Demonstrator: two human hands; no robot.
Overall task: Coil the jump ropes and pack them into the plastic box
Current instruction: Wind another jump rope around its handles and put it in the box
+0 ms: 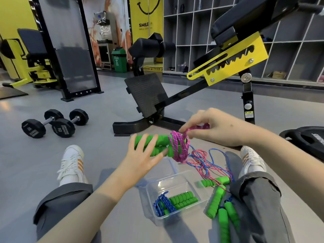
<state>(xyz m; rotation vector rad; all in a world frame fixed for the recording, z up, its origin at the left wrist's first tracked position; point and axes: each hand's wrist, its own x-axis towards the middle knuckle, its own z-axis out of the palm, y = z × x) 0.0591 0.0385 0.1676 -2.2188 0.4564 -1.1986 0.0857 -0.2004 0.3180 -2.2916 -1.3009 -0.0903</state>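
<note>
My left hand [142, 155] lies with straight, spread fingers against a pair of green foam handles [162, 140] held side by side above the floor. A pink cord [178, 146] is wound around the handles' right end. My right hand [210, 127] pinches a loop of that pink cord just right of the coil. Below, a clear plastic box [196, 183] sits between my legs and holds a coiled blue rope [164, 204] with green handles. Loose pink and blue cords [208, 163] and several more green handles [216, 200] lie on the floor to the box's right.
My legs stretch out on either side of the box, in white shoes [71, 163]. A black and yellow exercise bench [157, 102] stands straight ahead. Two dumbbells [54, 123] lie at the left, and a weight plate [305, 139] at the right.
</note>
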